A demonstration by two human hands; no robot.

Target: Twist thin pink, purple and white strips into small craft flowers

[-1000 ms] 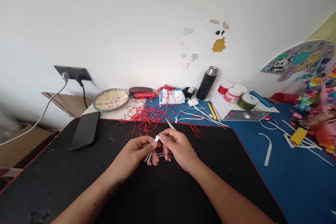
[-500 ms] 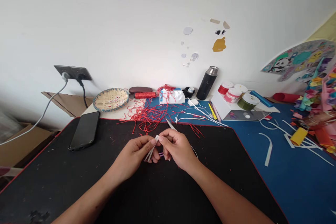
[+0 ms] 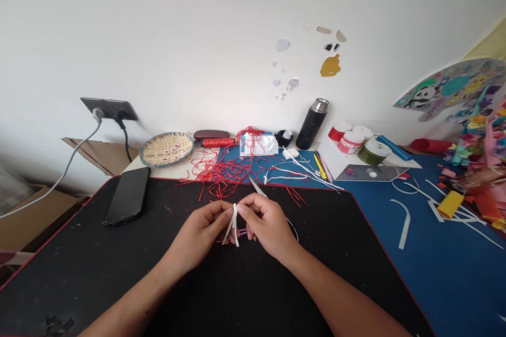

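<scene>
Both hands hover over a black desk mat (image 3: 118, 274) with a red border. My left hand (image 3: 201, 231) and my right hand (image 3: 264, 224) meet at the fingertips, pinching a bundle of narrow white paper strips (image 3: 233, 226) between them. A small purple strip (image 3: 242, 232) shows just below the fingers, partly hidden. Beyond my right hand, a pointed silver tool, probably tweezers (image 3: 256, 187), rests with its base hidden behind the fingers. A thin white curved strip (image 3: 293, 227) lies by my right wrist.
Tangled red strings (image 3: 223, 176) spill over the mat's far edge. A black phone (image 3: 127, 197) lies at the left. A woven basket (image 3: 166, 150), black flask (image 3: 312, 124), jars and a heap of coloured paper (image 3: 474, 184) stand beyond, on a blue mat.
The white strips have shifted from slanting low at my left fingers to standing more upright and fanned between both hands. My fingertips have drawn closer together.
</scene>
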